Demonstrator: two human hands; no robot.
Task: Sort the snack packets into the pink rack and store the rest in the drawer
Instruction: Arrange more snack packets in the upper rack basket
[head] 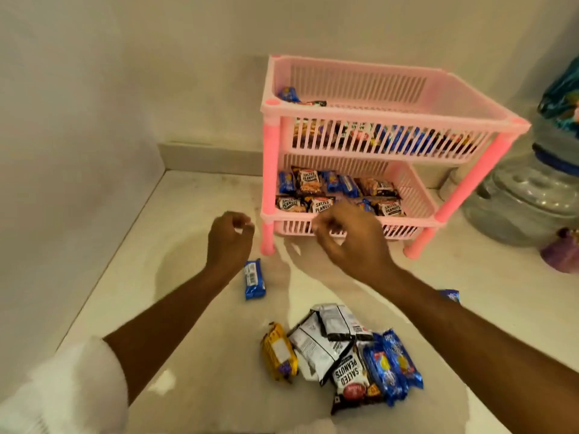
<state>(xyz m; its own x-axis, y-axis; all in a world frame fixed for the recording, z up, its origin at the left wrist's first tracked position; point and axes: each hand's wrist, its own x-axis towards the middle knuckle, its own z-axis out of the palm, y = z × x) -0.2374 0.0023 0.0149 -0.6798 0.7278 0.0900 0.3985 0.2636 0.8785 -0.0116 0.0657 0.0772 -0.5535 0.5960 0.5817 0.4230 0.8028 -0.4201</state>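
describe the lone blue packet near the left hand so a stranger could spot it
Start at the pink rack on the counter and drop to its front left leg. Just below it, beside the left hand, lies a small blue packet by itself. Unlike the pile's blue packets nearer the camera, it touches nothing.

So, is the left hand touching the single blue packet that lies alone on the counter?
Apart. The head view shows the left hand raised with curled fingers, while the single blue packet lies flat on the white counter, bare counter showing between them.

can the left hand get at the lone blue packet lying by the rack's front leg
Probably yes: the lone blue packet lies bare on the counter right beside the left hand, with nothing on top.
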